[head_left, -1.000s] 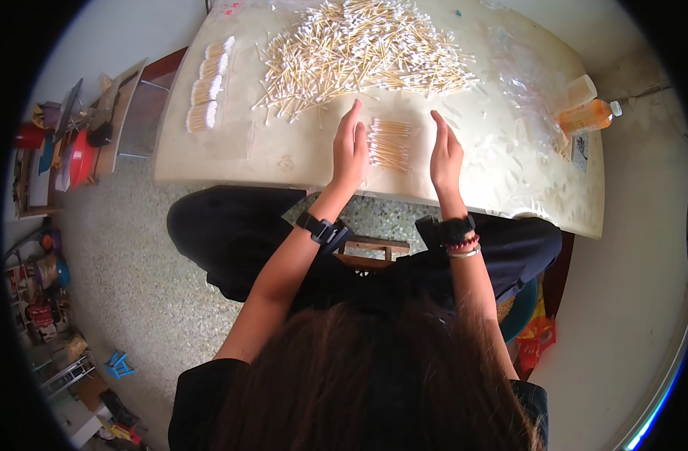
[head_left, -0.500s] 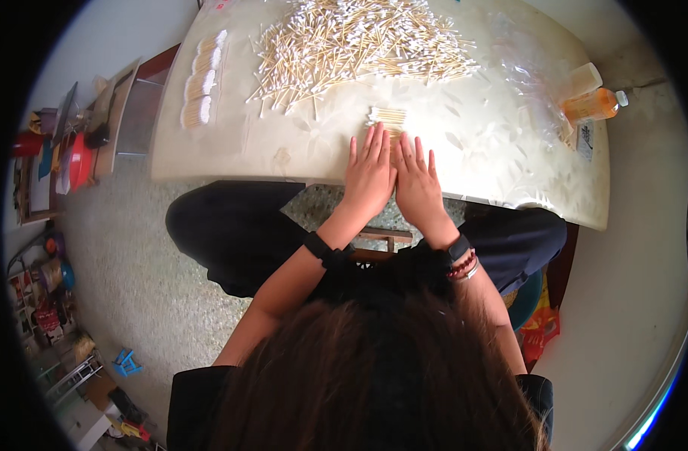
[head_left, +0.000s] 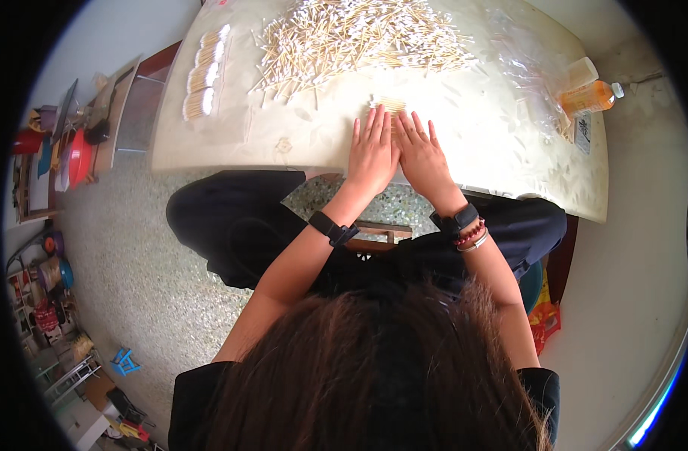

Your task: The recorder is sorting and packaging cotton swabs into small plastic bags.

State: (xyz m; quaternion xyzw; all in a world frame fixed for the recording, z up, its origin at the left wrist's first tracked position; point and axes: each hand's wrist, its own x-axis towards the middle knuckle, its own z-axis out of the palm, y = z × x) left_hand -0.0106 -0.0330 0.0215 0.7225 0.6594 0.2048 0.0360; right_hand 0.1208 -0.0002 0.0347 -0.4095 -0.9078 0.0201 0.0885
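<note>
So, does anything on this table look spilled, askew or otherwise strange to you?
Nothing looks clearly damaged or spilled. The cotton swab heap is tangled, unlike the neat swab groups at left. The orange bottle at far right looks tilted, but fisheye bending may cause that.

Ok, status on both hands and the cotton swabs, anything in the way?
Left hand, right hand: open, side by side, palms down, partly covering a small swab batch. Loose swab pile beyond. No obstruction visible.
</note>
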